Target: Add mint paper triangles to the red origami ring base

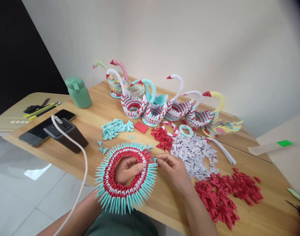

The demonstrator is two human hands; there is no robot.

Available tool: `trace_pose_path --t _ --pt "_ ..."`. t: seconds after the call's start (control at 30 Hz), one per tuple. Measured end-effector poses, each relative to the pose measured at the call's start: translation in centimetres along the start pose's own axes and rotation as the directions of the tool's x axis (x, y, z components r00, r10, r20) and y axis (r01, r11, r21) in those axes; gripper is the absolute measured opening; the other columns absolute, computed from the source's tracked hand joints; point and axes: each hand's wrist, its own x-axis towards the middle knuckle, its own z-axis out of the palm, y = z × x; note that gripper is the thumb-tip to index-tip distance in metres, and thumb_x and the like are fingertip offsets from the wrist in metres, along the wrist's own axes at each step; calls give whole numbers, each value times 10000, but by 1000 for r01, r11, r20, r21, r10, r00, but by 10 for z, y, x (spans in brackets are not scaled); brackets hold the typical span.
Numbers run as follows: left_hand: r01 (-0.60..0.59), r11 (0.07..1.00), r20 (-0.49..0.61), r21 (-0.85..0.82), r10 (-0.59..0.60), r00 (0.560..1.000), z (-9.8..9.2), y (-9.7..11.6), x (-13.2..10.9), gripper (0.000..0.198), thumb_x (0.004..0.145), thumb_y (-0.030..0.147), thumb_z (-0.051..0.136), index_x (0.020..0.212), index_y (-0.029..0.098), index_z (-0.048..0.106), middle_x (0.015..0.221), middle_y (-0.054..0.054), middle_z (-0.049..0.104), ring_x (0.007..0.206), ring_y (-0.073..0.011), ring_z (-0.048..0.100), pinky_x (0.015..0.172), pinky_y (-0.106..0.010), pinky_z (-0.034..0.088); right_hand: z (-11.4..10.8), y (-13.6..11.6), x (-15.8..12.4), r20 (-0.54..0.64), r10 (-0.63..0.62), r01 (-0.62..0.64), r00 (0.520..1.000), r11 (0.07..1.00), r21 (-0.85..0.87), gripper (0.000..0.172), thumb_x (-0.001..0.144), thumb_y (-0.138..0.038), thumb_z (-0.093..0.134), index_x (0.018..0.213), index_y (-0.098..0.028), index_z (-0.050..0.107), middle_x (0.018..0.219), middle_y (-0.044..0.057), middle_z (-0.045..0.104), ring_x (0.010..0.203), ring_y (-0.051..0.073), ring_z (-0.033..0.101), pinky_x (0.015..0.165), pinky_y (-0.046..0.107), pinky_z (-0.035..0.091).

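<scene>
A ring of folded paper pieces [108,188], red and white inside with turquoise points around its outer edge, is held over the table's front edge. My left hand [126,170] reaches up through its middle, the thumb pressed on the inner rows at the right. At the ring's right edge, my right hand [170,167] pinches a small turquoise paper piece [154,160] against a stretch where red tips show. Loose turquoise pieces [115,128] lie just beyond the ring, beside a flat red paper packet [141,127].
Several finished paper swans [153,111] stand along the back. Piles of white pieces [194,154] and red pieces [218,196] spread at the right. A black power bank [68,134] with a white cable [85,164], a phone [41,131] and a green bottle [78,93] are at the left.
</scene>
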Motion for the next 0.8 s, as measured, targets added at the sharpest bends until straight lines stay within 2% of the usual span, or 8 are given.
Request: trace_pose_path --t 0.13,0.27,0.33,0.43,0.53,0.63,0.8 --pt "-39 998 -45 -54 36 998 7 -6 5 412 849 518 646 819 113 715 825 -82 715 842 -231 658 849 -338 501 -1 0 -3 17 -13 14 1000 999 -52 206 841 -417 683 945 -258 762 918 35 781 836 222 710 771 338 543" --pt "-67 998 -96 -8 66 993 9 -7 8 396 865 493 635 758 114 678 726 -48 671 709 -175 618 770 -296 497 -2 -2 -4 3 -46 46 999 986 -160 239 876 -429 639 1013 -279 765 1007 45 778 911 248 708 818 372 542" --pt "-63 998 -100 3 63 993 9 -6 9 401 864 501 631 762 115 667 713 -45 659 695 -172 611 742 -288 495 -1 -3 -3 18 -55 57 998 987 -152 251 858 -431 662 1033 -282 762 1031 48 776 934 259 708 835 380 542" --pt "-60 998 -78 8 61 995 9 -5 9 425 853 526 633 759 111 648 742 -61 661 719 -180 611 751 -294 492 0 -5 -3 20 -62 64 998 988 -137 223 829 -421 691 975 -273 771 988 44 781 911 262 710 820 371 544" --pt "-47 999 -28 -8 46 999 8 -3 8 426 853 530 630 759 114 635 753 -64 655 733 -181 608 779 -306 491 -2 -3 -3 -90 -74 57 993 982 -179 176 839 -401 672 856 -251 763 816 27 767 787 232 696 747 337 528" --pt "-26 999 17 18 25 1000 4 -1 5 406 853 513 640 742 122 630 741 -55 643 742 -183 606 799 -311 491 -5 0 -3 -180 -62 40 982 991 -125 201 841 -420 670 836 -230 735 697 10 721 692 198 665 709 317 507" --pt "27 998 46 58 -30 999 -4 -4 2 420 826 516 667 681 125 619 668 -41 614 662 -167 575 691 -278 484 -7 1 -3 -147 -6 19 989 996 87 229 796 -439 735 827 -216 696 735 19 737 689 177 668 697 300 507"
